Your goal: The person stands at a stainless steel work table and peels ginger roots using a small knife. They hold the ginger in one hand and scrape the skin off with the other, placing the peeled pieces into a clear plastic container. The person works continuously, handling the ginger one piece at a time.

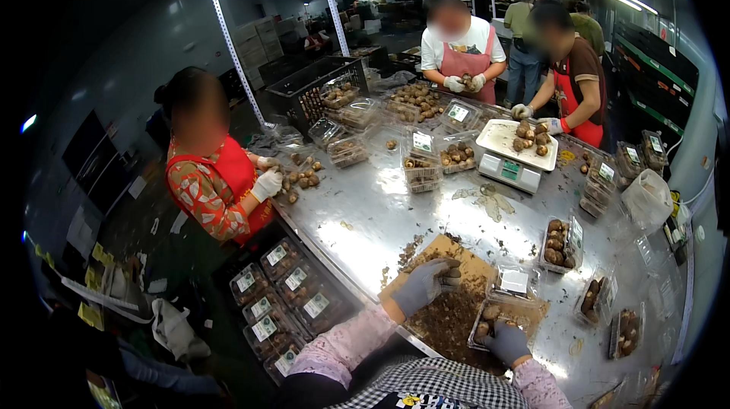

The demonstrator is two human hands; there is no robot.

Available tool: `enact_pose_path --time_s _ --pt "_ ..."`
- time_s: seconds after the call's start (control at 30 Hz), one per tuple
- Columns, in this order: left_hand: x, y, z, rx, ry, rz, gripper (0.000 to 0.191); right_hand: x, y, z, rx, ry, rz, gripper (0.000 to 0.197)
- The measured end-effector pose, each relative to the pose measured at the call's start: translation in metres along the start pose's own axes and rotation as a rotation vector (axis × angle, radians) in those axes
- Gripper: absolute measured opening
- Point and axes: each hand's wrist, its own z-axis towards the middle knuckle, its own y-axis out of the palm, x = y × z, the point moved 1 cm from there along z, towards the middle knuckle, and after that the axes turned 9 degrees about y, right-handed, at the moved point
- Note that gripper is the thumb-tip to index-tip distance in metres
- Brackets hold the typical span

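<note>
My left hand [426,287], in a grey work glove with dirt-darkened fingertips, hovers above a soil-covered cardboard sheet [445,323]. Its thumb and fingers are apart, and I see nothing between them. To the right, my gloved right hand [507,342] reaches into an open clear plastic clamshell box [474,336] of small taro corms [490,312]. The fingers rest among the corms; whether they grip one is hidden. The box's raised lid [515,282] bears a white label and leans away from me.
Filled clamshells [562,243] stand right on the metal table [365,238]. A scale [510,172] carries a tray of corms [530,138]. Three co-workers [219,181] in aprons stand around the table. Labelled packs [296,279] fill a dark crate at my left.
</note>
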Motion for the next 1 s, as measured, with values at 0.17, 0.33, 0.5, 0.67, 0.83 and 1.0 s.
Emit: enact_pose_path --time_s 0.17,0.33,0.5,0.67,0.83,1.0 --pt "-0.012 0.016 -0.043 -0.062 0.179 0.271 0.031 -0.013 0.005 0.008 0.019 -0.013 0.037 0.051" --pt "-0.048 0.015 -0.051 0.064 0.045 0.010 0.026 -0.009 0.018 0.002 0.116 0.010 0.201 0.048" --pt "-0.047 0.036 -0.077 0.039 0.215 0.424 0.025 0.010 0.019 -0.005 0.147 -0.024 0.506 0.054" --pt "-0.068 0.034 -0.074 0.151 -0.055 0.061 0.036 0.021 -0.005 -0.027 0.103 -0.166 1.067 0.055" --pt "-0.080 0.054 -0.074 -0.020 -0.164 0.183 0.044 0.015 -0.017 -0.043 -0.051 -0.196 1.316 0.057" --pt "-0.071 0.088 -0.082 -0.250 -0.168 -0.132 0.050 0.007 -0.012 -0.045 -0.010 -0.255 1.310 0.055"
